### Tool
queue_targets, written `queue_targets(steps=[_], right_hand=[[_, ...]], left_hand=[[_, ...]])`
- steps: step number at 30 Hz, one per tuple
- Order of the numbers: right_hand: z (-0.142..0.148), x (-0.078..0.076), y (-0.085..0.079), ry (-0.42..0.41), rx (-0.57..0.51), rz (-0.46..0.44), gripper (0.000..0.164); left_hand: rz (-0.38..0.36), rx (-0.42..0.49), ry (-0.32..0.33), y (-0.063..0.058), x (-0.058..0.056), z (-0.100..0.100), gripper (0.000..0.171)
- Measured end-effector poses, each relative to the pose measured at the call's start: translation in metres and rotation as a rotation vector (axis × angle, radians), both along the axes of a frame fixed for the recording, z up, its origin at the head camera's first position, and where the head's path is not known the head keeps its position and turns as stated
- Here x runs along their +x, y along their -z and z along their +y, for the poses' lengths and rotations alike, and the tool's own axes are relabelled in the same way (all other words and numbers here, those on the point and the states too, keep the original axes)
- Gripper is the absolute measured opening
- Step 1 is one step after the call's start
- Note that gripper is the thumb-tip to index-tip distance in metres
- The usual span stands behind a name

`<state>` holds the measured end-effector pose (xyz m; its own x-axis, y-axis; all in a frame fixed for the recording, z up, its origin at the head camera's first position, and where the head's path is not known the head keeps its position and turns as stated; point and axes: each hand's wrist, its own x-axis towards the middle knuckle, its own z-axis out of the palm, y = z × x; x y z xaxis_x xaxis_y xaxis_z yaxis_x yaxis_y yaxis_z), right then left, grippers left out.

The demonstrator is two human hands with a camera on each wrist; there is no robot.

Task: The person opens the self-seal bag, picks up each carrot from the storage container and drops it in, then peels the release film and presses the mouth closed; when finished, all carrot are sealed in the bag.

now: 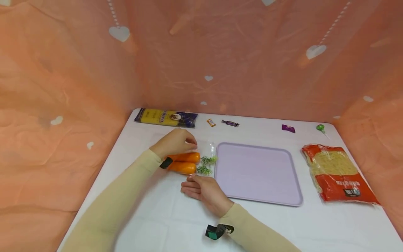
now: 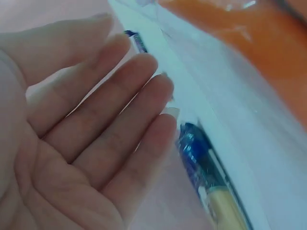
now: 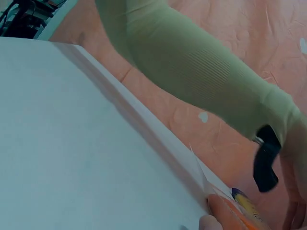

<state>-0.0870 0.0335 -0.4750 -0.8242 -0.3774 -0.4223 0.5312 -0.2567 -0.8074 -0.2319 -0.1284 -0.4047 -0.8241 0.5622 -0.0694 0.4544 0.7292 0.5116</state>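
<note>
Two orange carrots [image 1: 184, 168] with green leafy tops lie side by side in a clear plastic bag [image 1: 212, 149] on the white table. My left hand [image 1: 177, 142] is over the bag's far side, fingers bent toward its upper edge. In the left wrist view the left palm [image 2: 91, 148] shows, fingers loosely extended and nothing gripped. On the near side, my right hand [image 1: 209, 192] has its fingers stretched leftward and its thumb right at the bag's lower edge. A fingertip [image 3: 211, 223] appears beside an orange carrot [image 3: 223, 211] in the right wrist view.
A lilac tray [image 1: 258, 171] lies right of the carrots. Behind are a yellow-and-blue pasta packet [image 1: 163, 117], wrapped candies [image 1: 231, 123], a purple sweet [image 1: 288, 128] and a green lollipop [image 1: 320, 127]. A red pasta bag [image 1: 338, 175] lies at the right. Orange cloth [image 1: 220, 70] surrounds the table.
</note>
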Motion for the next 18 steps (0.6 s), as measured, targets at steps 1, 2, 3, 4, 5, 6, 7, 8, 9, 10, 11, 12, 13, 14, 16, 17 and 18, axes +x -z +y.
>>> queue_targets(steps=[1, 2, 3, 4, 5, 6, 7, 8, 9, 10, 11, 12, 13, 14, 16, 17, 18], right_hand=[[0.000, 0.000, 0.000, 0.003, -0.016, -0.005, 0.048], [0.000, -0.001, 0.001, 0.003, -0.028, -0.006, 0.048], [0.000, -0.001, 0.001, 0.002, -0.036, -0.005, 0.048], [-0.001, -0.001, 0.002, 0.002, -0.043, -0.004, 0.048], [-0.001, -0.001, 0.003, 0.001, -0.046, -0.003, 0.049], [-0.002, -0.002, 0.004, 0.002, -0.050, -0.003, 0.049], [-0.002, -0.002, 0.004, 0.006, -0.050, -0.002, 0.049], [-0.003, -0.002, 0.005, 0.010, -0.050, -0.003, 0.048], [-0.003, -0.002, 0.005, 0.012, -0.047, -0.002, 0.048], [-0.003, -0.003, 0.005, 0.017, -0.044, -0.003, 0.048], [-0.003, -0.003, 0.004, 0.022, -0.043, -0.004, 0.048], [-0.003, -0.003, 0.004, 0.026, -0.043, -0.005, 0.047], [-0.003, -0.003, 0.004, 0.026, -0.042, -0.001, 0.046], [-0.003, -0.002, 0.004, 0.027, -0.044, -0.004, 0.046], [-0.003, -0.002, 0.003, 0.025, -0.045, -0.007, 0.044], [-0.003, -0.002, 0.003, 0.022, -0.043, -0.005, 0.044], [-0.002, -0.002, 0.003, 0.020, -0.039, -0.003, 0.043]], left_hand=[[-0.020, -0.012, -0.004, 0.000, -0.005, 0.004, 0.018], [-0.041, -0.024, -0.005, 0.001, -0.011, 0.007, 0.021], [-0.064, -0.035, -0.014, 0.002, -0.016, 0.011, 0.025], [-0.092, -0.045, -0.027, 0.004, -0.021, 0.015, 0.028], [-0.122, -0.055, -0.043, 0.006, -0.026, 0.019, 0.031], [-0.149, -0.062, -0.054, 0.008, -0.031, 0.023, 0.034], [-0.155, -0.067, -0.054, 0.011, -0.037, 0.027, 0.034], [-0.169, -0.066, -0.058, 0.014, -0.041, 0.031, 0.034], [-0.183, -0.066, -0.063, 0.016, -0.046, 0.035, 0.033], [-0.190, -0.068, -0.064, 0.019, -0.050, 0.038, 0.031], [-0.199, -0.070, -0.067, 0.021, -0.053, 0.041, 0.030], [-0.201, -0.071, -0.065, 0.023, -0.055, 0.044, 0.029], [-0.200, -0.077, -0.063, 0.025, -0.058, 0.046, 0.028], [-0.207, -0.082, -0.063, 0.026, -0.059, 0.048, 0.026], [-0.206, -0.102, -0.052, 0.027, -0.060, 0.052, 0.022], [-0.209, -0.112, -0.045, 0.026, -0.060, 0.053, 0.019], [-0.208, -0.122, -0.032, 0.026, -0.059, 0.054, 0.016]])
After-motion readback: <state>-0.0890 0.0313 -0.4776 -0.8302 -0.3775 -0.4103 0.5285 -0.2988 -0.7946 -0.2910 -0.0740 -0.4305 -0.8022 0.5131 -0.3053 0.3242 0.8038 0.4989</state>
